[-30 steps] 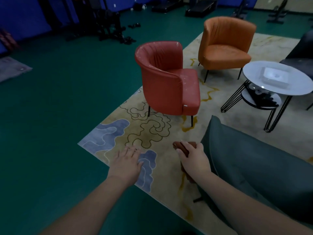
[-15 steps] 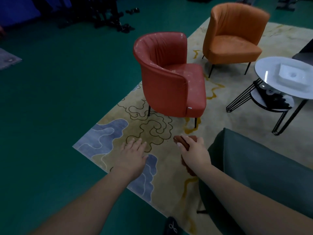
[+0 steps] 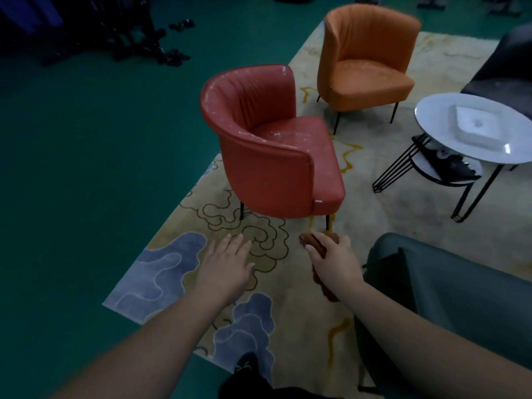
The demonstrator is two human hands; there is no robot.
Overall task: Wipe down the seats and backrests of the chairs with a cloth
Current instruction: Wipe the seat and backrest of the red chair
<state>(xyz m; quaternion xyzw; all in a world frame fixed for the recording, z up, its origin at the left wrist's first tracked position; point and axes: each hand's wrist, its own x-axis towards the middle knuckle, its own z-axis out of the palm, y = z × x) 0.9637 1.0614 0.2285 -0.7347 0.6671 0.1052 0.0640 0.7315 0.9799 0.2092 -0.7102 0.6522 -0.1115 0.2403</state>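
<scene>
The right hand (image 3: 335, 262) hides most of the cloth (image 3: 322, 279).

Right hand (image 3: 335, 264) grips a brown cloth (image 3: 319, 246) near the red chair (image 3: 267, 145); left hand (image 3: 224, 266) spread flat.

Red chair (image 3: 270, 145) ahead, rug (image 3: 288, 306) between

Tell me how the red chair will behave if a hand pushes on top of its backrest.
The red chair probably tips or skids rather than holding firm: it stands on thin legs set well under a bulky shell. On the rug those legs may snag. Its padded backrest looks smooth, so the cloth should glide.
</scene>
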